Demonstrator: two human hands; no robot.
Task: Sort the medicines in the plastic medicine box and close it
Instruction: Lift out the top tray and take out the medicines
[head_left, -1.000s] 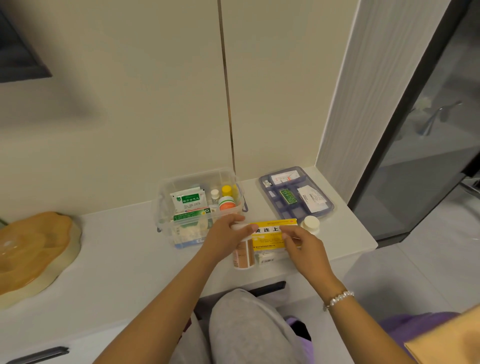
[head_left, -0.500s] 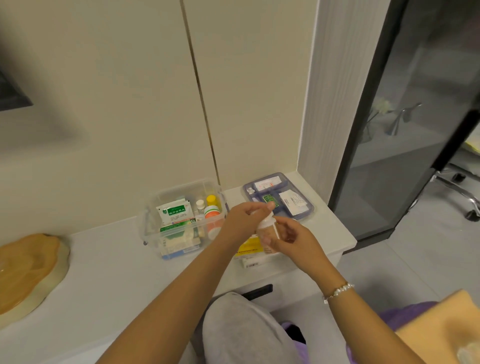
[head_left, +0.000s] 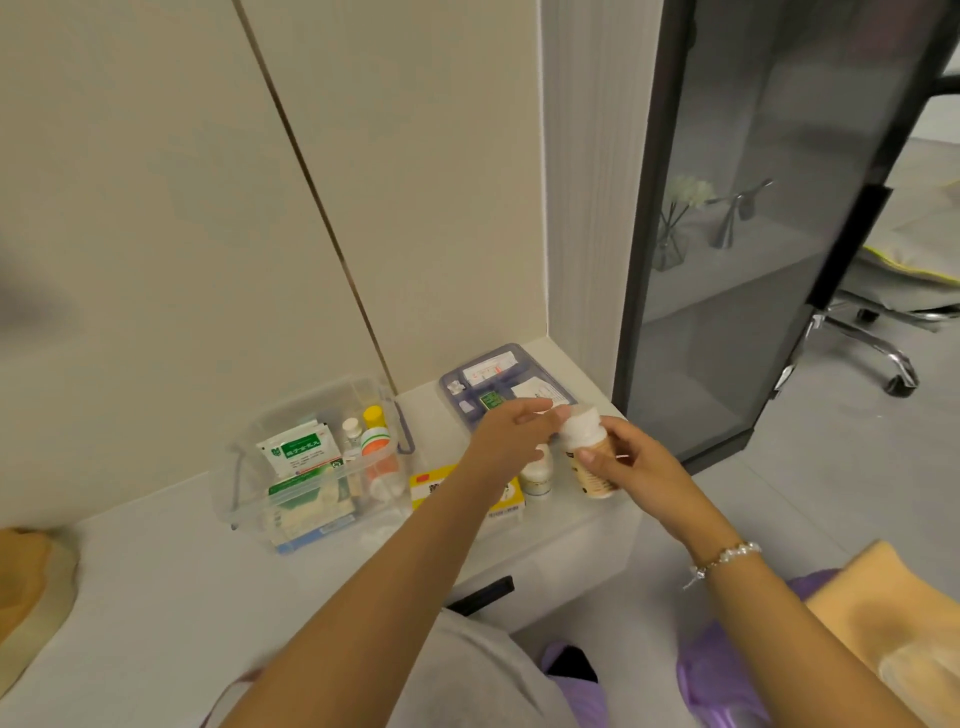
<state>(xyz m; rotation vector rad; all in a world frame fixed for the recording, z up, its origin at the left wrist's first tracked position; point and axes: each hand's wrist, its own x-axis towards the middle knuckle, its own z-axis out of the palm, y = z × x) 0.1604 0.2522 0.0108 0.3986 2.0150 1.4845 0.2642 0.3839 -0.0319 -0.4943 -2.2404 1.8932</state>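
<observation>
From the head camera, the right hand (head_left: 631, 467) holds a tan pill bottle (head_left: 589, 457) above the white counter (head_left: 156, 571), its fingers and thumb curled round the bottle's body. The left hand (head_left: 511, 434) reaches across to the bottle's white cap (head_left: 579, 427), with thumb and fingertips meeting at the cap; whether it grips the cap or only touches it cannot be told. Just below the left hand a smaller white bottle (head_left: 536, 480) stands on the counter, and under the left wrist lies a yellow medicine carton (head_left: 441, 486), partly hidden by the forearm. To the left of both hands sits the clear plastic medicine box (head_left: 249, 467), open, holding a green-and-white sachet pack (head_left: 298, 452), small bottles and other packs. Beyond the hands, against the wall, lies a bluish tray (head_left: 530, 364) with compartments holding small packets. A beaded bracelet (head_left: 727, 556) circles the right wrist.
</observation>
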